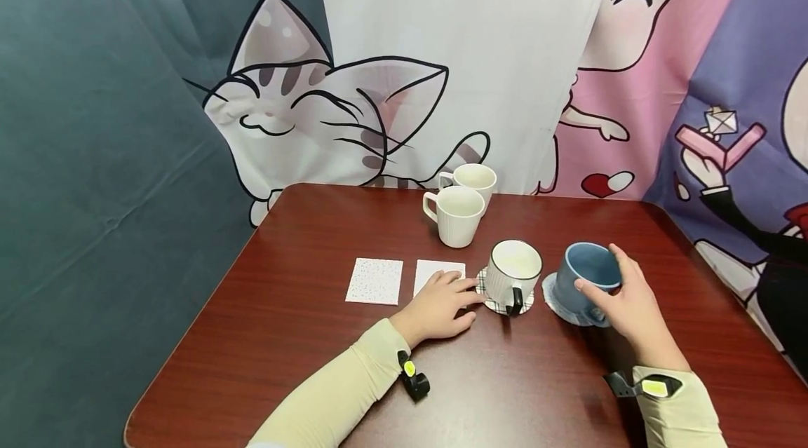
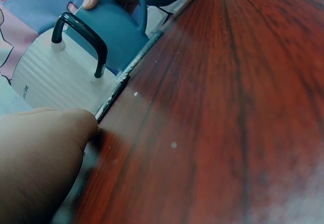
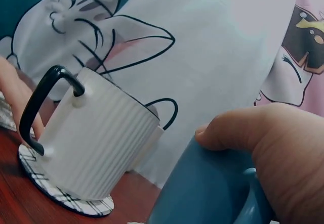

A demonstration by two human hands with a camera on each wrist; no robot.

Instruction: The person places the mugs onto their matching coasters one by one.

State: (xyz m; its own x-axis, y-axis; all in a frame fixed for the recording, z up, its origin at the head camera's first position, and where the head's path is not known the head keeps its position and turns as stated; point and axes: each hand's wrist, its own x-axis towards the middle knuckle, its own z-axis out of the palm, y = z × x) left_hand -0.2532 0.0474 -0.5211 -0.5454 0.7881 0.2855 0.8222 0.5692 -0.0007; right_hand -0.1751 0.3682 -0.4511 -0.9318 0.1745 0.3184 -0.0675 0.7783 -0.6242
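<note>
My right hand (image 1: pixel 634 308) grips a blue mug (image 1: pixel 570 288) at its rim, thumb on the near left side and fingers on the far right. That mug stands over a round pale-blue coaster (image 1: pixel 552 297). Left of it, a white ribbed mug (image 3: pixel 104 138) with a black handle rests on a round plaid coaster (image 3: pixel 66 196). My left hand (image 1: pixel 438 308) lies palm down with fingers spread, its fingertips at the plaid coaster's left edge. Partly hidden beneath this hand is a plain white square coaster (image 1: pixel 437 268).
A speckled square coaster (image 1: pixel 374 281) lies to the left on the brown wooden table (image 1: pixel 265 336). Two white mugs, a nearer one (image 1: pixel 459 224) and a farther one (image 1: pixel 482 178), stand at the back. A cartoon-printed curtain (image 1: pixel 505 48) hangs behind the table.
</note>
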